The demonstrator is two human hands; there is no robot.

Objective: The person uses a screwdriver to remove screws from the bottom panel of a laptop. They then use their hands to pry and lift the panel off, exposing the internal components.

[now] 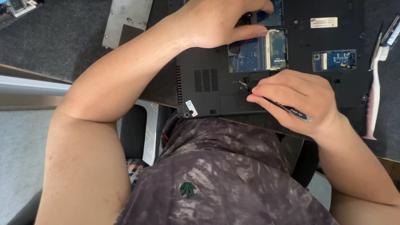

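My right hand (298, 102) pinches black tweezers (275, 104), long axis slanting up-left from the grip, tips touching the upturned black laptop (208, 79) just beyond my fingertips, while my left hand (216, 21) presses fingers-down farther up by the exposed memory bay (266, 52).

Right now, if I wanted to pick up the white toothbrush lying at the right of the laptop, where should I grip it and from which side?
Grip the toothbrush by its long handle around the middle, coming from above. It lies flat on the dark mat, bristle head toward the far end, and its right side looks clear, while the right hand works close on its left.
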